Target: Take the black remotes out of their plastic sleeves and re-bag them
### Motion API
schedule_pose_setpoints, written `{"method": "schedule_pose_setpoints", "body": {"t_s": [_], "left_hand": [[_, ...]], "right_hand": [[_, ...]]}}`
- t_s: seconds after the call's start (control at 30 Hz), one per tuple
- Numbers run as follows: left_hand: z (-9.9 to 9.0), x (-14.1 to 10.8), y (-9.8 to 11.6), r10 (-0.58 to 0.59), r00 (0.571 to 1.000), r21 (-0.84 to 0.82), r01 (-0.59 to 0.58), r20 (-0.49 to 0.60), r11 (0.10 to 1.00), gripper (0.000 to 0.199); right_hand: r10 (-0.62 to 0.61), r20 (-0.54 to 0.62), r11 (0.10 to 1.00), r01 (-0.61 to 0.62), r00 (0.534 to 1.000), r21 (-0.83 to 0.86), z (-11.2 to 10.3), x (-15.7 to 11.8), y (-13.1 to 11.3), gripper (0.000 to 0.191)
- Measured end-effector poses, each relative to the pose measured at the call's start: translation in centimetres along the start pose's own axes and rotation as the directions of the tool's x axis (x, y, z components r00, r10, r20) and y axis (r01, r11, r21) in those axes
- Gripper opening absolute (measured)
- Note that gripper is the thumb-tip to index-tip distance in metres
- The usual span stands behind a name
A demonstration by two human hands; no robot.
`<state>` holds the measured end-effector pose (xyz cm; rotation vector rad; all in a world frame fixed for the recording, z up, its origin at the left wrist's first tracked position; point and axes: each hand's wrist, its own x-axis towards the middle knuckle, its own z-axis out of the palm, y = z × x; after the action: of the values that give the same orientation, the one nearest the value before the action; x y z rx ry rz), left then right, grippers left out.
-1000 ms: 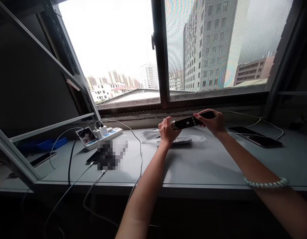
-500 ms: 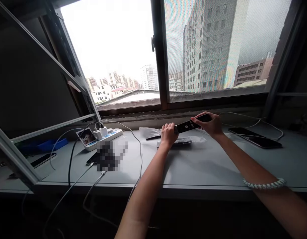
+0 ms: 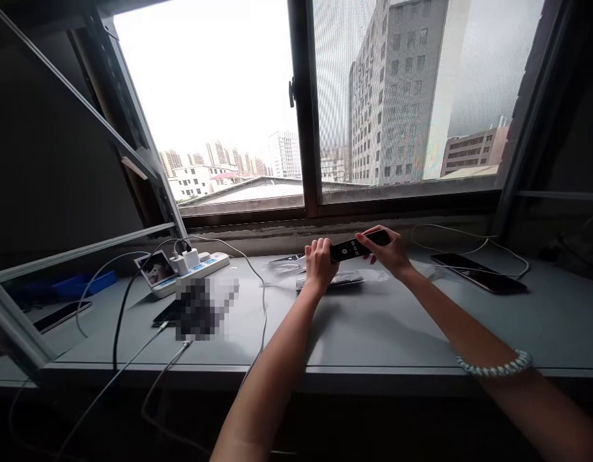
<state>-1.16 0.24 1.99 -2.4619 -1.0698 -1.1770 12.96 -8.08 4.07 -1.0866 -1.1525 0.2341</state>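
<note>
A black remote control (image 3: 347, 250) with pale buttons is held above the desk, slanting up to the right. My left hand (image 3: 320, 264) is closed around its left end. At the other end, my right hand (image 3: 386, 250) grips it with the thumb on top. Below the remote lies a dark item in clear plastic wrap (image 3: 347, 277), partly hidden by my hands. Another dark, flat piece in clear plastic (image 3: 284, 262) rests just left of my left hand; what it is I cannot tell.
A white power strip (image 3: 193, 273) with chargers stands at the left, beside a small photo (image 3: 156, 271). A phone (image 3: 479, 273) with a cable across it lies at the right. Cables (image 3: 264, 301) cross the grey desk (image 3: 387, 333). Shelf posts (image 3: 147, 154) frame the left side.
My view has shifted slightly. Both hands still hold the remote, which now lies a little flatter. The plastic-wrapped piece by my left hand appears at a different angle.
</note>
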Motion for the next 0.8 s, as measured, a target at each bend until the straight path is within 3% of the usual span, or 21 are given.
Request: {"method": "schedule_pose_setpoints", "body": {"t_s": [0.17, 0.4, 0.67, 0.8], "left_hand": [[-0.4, -0.1, 0.1, -0.019, 1.000, 0.079, 0.020, -0.011, 0.997, 0.016], [-0.5, -0.5, 0.8, 0.003, 1.000, 0.112, -0.002, -0.008, 0.994, 0.015], [-0.8, -0.4, 1.4, -0.006, 0.999, 0.061, 0.008, -0.035, 0.998, 0.015], [-0.8, -0.3, 1.2, 0.028, 0.999, -0.015, -0.028, -0.017, 0.999, 0.031]], "right_hand": [[0.118, 0.095, 0.990, -0.125, 0.988, 0.067, 1.0, -0.3, 0.5, 0.047], [0.284, 0.238, 0.937, -0.322, 0.929, 0.139, 1.7, -0.8, 0.4, 0.039], [0.314, 0.558, 0.784, -0.542, 0.768, 0.304, 0.4, -0.6, -0.2, 0.018], [0.291, 0.663, 0.707, -0.622, 0.690, 0.337, 0.1, -0.6, -0.4, 0.024]]}}
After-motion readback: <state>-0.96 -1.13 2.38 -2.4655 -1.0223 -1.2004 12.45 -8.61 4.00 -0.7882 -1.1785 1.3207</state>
